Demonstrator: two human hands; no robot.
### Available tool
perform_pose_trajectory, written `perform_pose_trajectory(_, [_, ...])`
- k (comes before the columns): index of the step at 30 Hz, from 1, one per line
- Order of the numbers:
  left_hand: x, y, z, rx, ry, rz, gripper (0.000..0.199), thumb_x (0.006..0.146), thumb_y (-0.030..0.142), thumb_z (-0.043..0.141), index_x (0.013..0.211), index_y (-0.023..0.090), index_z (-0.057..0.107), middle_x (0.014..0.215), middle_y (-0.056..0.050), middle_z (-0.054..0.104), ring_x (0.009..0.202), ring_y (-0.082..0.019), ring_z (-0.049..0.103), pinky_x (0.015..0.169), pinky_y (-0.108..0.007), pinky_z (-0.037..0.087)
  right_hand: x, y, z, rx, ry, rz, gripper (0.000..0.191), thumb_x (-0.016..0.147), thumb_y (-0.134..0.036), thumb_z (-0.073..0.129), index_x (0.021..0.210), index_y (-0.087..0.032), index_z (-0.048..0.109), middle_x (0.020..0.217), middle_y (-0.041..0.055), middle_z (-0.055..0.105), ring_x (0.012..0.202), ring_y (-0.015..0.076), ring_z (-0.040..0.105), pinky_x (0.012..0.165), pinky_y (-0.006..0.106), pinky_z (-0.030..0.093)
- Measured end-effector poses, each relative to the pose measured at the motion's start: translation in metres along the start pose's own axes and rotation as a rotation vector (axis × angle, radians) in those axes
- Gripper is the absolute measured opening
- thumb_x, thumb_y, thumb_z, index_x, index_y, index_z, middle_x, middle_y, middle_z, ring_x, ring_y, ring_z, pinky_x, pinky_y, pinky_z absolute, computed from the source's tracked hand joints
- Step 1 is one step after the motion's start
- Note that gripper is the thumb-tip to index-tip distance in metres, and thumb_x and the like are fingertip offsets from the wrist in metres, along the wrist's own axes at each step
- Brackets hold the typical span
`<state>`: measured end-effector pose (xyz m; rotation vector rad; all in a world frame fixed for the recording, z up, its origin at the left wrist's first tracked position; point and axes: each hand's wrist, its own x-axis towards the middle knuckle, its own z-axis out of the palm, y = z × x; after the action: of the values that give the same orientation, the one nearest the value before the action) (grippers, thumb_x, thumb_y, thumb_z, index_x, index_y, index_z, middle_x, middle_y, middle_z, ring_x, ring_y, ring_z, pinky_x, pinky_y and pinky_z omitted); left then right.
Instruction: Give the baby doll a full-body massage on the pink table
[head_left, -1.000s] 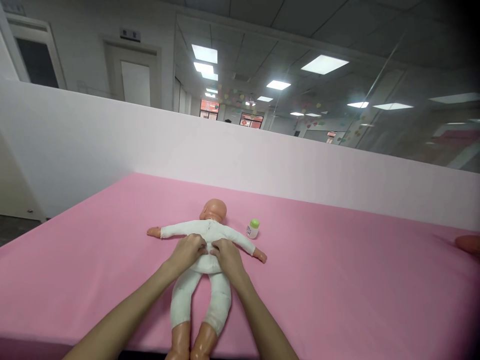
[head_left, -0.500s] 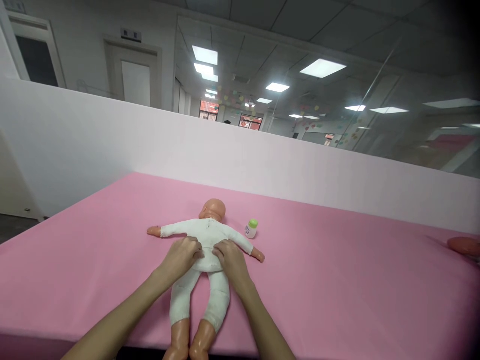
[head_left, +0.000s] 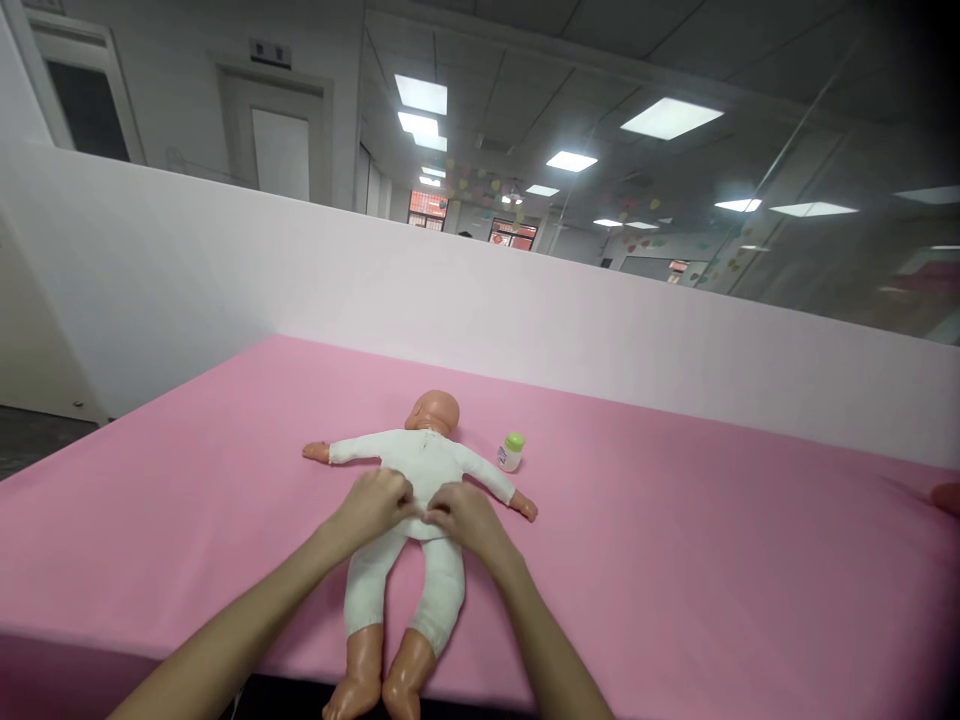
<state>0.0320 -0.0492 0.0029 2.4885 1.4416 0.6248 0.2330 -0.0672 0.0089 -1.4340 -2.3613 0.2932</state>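
Observation:
A baby doll (head_left: 424, 460) in a white cloth suit lies on the pink table, arms spread, its head away from me and its bare feet at the near edge. My left hand (head_left: 380, 500) rests on the left side of its lower torso with curled fingers. My right hand (head_left: 459, 510) is on the other side of the torso, fingers bent and closed. Both sets of fingertips nearly meet at the middle; whether they pinch the cloth is too small to make out. A small jar (head_left: 511, 453) with a green lid stands beyond the doll's right-hand arm.
The pink table (head_left: 675, 540) stretches widely to the right. Along its back runs a low white wall (head_left: 525, 310) with glass above it. A reddish-brown object (head_left: 946, 498) is cut off at the right edge. Doors stand at the back left.
My hands have come closer together over the doll's lower torso, the right one moving inward. The whole view has shifted slightly, and less of the reddish-brown object shows.

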Motion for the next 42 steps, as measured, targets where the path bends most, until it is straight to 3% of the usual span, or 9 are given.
perform_pose_trajectory(3, [0.025,-0.007,-0.014,-0.094,0.165,-0.021,0.033,0.098,0.033,0.058,0.070,0.020,0.069,0.066,-0.002,0.066,0.063,-0.018,0.059,0.065,-0.033,0.039,0.027,0.012,-0.019,0.233,0.121,0.018,0.021,0.096,-0.025,0.061,0.081,-0.019,0.075,0.084,0.0021,0.075,0.076,0.0172,0.064,0.073,0.027,0.045])
perform_pose_trajectory(6, [0.052,-0.009,-0.014,-0.088,0.288,-0.026,0.023,0.101,0.025,0.055,0.087,0.017,0.072,0.089,-0.006,0.073,0.081,-0.020,0.064,0.073,-0.032,0.042,0.055,0.022,-0.023,0.180,0.324,0.185,0.022,0.099,-0.023,0.055,0.096,-0.017,0.076,0.098,0.0076,0.076,0.090,0.0201,0.066,0.082,0.029,0.046])
perform_pose_trajectory(10, [0.077,-0.009,0.001,0.042,0.226,-0.038,0.020,0.098,0.013,0.054,0.084,0.015,0.068,0.094,-0.008,0.071,0.085,-0.020,0.063,0.074,-0.030,0.041,0.077,0.030,-0.013,-0.010,0.269,0.288,0.021,0.100,-0.026,0.059,0.110,-0.017,0.075,0.106,0.0097,0.076,0.097,0.0212,0.065,0.085,0.029,0.043])
perform_pose_trajectory(14, [0.089,-0.016,0.017,0.097,0.161,-0.089,0.015,0.095,0.013,0.057,0.086,0.015,0.068,0.094,-0.009,0.072,0.086,-0.021,0.064,0.074,-0.031,0.040,0.084,0.039,0.004,-0.069,0.219,0.330,0.020,0.101,-0.028,0.061,0.098,-0.016,0.076,0.097,0.0106,0.077,0.090,0.0211,0.066,0.076,0.028,0.040])
perform_pose_trajectory(21, [0.093,-0.029,0.030,0.153,0.080,-0.229,0.016,0.094,0.018,0.057,0.084,0.016,0.070,0.088,-0.012,0.074,0.085,-0.026,0.069,0.072,-0.034,0.040,0.092,0.044,0.031,-0.195,0.204,0.349,0.025,0.103,-0.021,0.055,0.089,-0.016,0.075,0.100,0.0138,0.076,0.093,0.0242,0.067,0.078,0.031,0.039])
perform_pose_trajectory(25, [0.093,-0.027,0.026,0.160,0.074,-0.233,0.017,0.094,0.016,0.056,0.085,0.016,0.070,0.087,-0.011,0.074,0.085,-0.026,0.069,0.072,-0.034,0.040,0.087,0.039,0.025,-0.193,0.208,0.328,0.028,0.105,-0.023,0.053,0.090,-0.017,0.075,0.096,0.0123,0.076,0.091,0.0235,0.066,0.078,0.031,0.040])
perform_pose_trajectory(30, [0.082,-0.018,0.013,0.155,0.107,-0.186,0.019,0.096,0.014,0.054,0.086,0.016,0.070,0.098,-0.011,0.073,0.092,-0.025,0.067,0.076,-0.034,0.042,0.066,0.026,0.013,-0.102,0.270,0.241,0.015,0.102,-0.021,0.059,0.103,-0.018,0.074,0.107,0.0075,0.076,0.099,0.0209,0.066,0.081,0.028,0.040])
perform_pose_trajectory(35, [0.066,-0.009,0.010,0.102,0.096,-0.084,0.024,0.099,0.019,0.053,0.083,0.019,0.070,0.100,-0.010,0.071,0.094,-0.024,0.064,0.080,-0.034,0.043,0.059,0.020,0.017,-0.085,0.238,0.232,0.020,0.100,-0.016,0.059,0.085,-0.017,0.072,0.091,0.0054,0.076,0.082,0.0178,0.064,0.068,0.028,0.034])
perform_pose_trajectory(42, [0.071,-0.014,0.025,0.134,0.010,-0.148,0.024,0.095,0.016,0.055,0.074,0.017,0.068,0.083,-0.009,0.070,0.083,-0.023,0.064,0.073,-0.035,0.042,0.071,0.022,0.026,-0.184,0.140,0.302,0.030,0.100,-0.010,0.053,0.076,-0.017,0.070,0.085,0.0084,0.075,0.076,0.0188,0.062,0.065,0.030,0.031])
